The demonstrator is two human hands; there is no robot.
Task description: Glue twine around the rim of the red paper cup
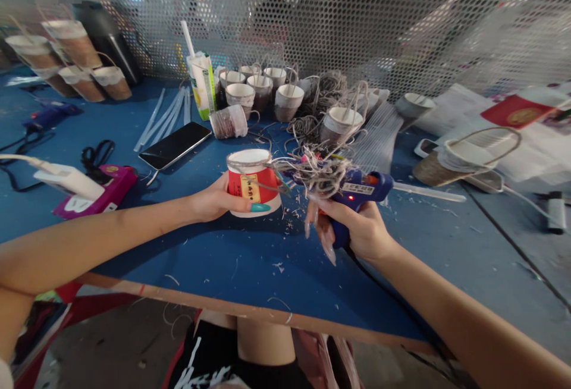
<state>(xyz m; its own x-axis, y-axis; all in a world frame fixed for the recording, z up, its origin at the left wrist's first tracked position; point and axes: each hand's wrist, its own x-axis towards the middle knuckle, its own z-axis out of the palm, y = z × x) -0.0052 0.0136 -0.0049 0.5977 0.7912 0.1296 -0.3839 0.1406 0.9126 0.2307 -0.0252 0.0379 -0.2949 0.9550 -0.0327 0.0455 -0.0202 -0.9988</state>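
My left hand (218, 200) is closed around a red and white paper cup (250, 184), its thumb with a teal nail across the front. A grey cord runs round the cup's upper part. In my right hand (368, 231) is a blue glue gun (357, 193), with a small red light lit on its side. A clear glue stick (428, 191) pokes out of the gun's back end. Tangled strands of twine (328, 175) cover the front of the gun, whose nozzle points toward the cup; I cannot tell whether it touches.
Behind stand several cord-wrapped cups (289, 102) with handles, beside a heap of twine (332, 85) and a drink carton (203, 85). A phone (175, 146) and a purple power strip (96, 191) lie left. Glue sticks (379, 133) and a basket-like cup (459, 157) are right. Perforated metal (348, 20) closes the back.
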